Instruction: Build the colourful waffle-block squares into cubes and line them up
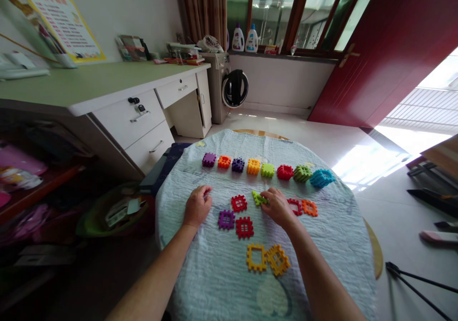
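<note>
My right hand (278, 207) pinches a lime-green notched building tile (258, 198) just over the cloth. Curled on the cloth, my left hand (198, 205) has its fingers closed; whatever may be inside is hidden. Between my hands lie a red window tile (239, 203), a purple tile (226, 220) and another red tile (244, 227). Partly behind my right hand is a red tile (295, 206), beside an orange one (309, 208). Nearer to me, a yellow frame tile (256, 257) touches a darker yellow window tile (278, 259).
Stacked tiles in several colours, from a purple stack (209, 159) to a blue stack (322, 178), form a row across the round table's cloth (214, 283). A desk (107, 82) stands at left, a washing machine (216, 85) behind, tripod legs (411, 278) at right.
</note>
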`<state>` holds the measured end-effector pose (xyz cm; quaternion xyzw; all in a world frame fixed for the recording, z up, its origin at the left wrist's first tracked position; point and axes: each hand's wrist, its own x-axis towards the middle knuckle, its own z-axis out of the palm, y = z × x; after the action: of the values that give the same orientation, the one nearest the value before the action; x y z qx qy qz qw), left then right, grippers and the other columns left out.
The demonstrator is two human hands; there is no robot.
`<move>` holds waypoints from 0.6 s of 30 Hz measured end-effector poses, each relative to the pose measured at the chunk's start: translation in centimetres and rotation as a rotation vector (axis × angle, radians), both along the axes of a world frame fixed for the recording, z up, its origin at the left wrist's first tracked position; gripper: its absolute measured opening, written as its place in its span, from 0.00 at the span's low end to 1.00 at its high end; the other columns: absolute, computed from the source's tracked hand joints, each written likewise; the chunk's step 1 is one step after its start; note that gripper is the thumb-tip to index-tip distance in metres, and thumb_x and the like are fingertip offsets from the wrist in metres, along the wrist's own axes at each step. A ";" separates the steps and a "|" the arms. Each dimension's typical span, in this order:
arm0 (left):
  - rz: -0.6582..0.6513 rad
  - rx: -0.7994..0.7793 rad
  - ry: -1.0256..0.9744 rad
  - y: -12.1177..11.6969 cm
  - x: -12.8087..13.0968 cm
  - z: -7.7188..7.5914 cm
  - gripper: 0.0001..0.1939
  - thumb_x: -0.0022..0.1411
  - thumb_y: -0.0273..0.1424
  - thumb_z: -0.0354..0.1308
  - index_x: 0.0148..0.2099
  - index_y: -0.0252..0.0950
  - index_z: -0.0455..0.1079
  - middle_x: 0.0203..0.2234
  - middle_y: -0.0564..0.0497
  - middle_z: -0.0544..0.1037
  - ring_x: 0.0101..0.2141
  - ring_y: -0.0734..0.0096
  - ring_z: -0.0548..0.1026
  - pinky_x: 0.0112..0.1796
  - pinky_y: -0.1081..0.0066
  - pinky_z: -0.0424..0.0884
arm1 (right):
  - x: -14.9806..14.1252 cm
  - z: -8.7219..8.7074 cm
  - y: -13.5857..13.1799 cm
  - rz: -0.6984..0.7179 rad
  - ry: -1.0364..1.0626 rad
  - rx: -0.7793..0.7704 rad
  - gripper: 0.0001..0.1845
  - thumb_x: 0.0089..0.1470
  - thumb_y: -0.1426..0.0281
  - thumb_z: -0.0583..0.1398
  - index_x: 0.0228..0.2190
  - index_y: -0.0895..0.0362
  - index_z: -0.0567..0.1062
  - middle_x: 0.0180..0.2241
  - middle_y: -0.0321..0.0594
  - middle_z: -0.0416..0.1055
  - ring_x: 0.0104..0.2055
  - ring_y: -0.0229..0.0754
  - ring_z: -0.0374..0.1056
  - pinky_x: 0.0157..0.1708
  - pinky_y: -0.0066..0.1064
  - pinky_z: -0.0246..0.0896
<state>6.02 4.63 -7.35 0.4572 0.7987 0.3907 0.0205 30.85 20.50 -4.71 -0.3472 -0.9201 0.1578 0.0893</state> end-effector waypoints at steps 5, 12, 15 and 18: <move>-0.003 0.003 -0.006 0.0 0.0 -0.1 0.12 0.53 0.25 0.49 0.39 0.36 0.69 0.34 0.47 0.76 0.38 0.65 0.74 0.43 0.66 0.71 | 0.5 -0.3 0.1 -0.005 0.015 -0.006 0.19 0.49 0.74 0.61 0.45 0.56 0.74 0.40 0.43 0.70 0.44 0.43 0.64 0.46 0.30 0.54; 0.000 0.009 -0.006 0.0 -0.1 -0.2 0.12 0.53 0.25 0.49 0.39 0.36 0.69 0.35 0.48 0.76 0.37 0.66 0.74 0.43 0.67 0.71 | 0.5 -0.5 0.9 -0.042 -0.043 -0.063 0.09 0.49 0.73 0.60 0.35 0.56 0.77 0.35 0.40 0.69 0.40 0.41 0.63 0.41 0.29 0.53; 0.000 0.002 -0.015 0.0 -0.1 -0.2 0.12 0.53 0.25 0.49 0.39 0.37 0.69 0.35 0.48 0.76 0.38 0.66 0.74 0.43 0.67 0.70 | 0.4 -0.5 0.9 -0.038 -0.033 -0.055 0.07 0.48 0.73 0.60 0.32 0.57 0.77 0.33 0.39 0.69 0.37 0.40 0.63 0.39 0.29 0.53; -0.002 -0.006 -0.021 0.0 -0.1 0.0 0.12 0.53 0.25 0.49 0.39 0.37 0.69 0.35 0.48 0.76 0.38 0.65 0.74 0.44 0.66 0.70 | 0.6 -0.5 0.8 -0.028 0.009 -0.040 0.06 0.47 0.74 0.60 0.31 0.57 0.76 0.31 0.39 0.69 0.37 0.40 0.63 0.39 0.29 0.53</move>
<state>5.97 4.62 -7.36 0.4539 0.7991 0.3929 0.0307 31.44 21.32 -5.26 -0.3612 -0.9113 0.1767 0.0888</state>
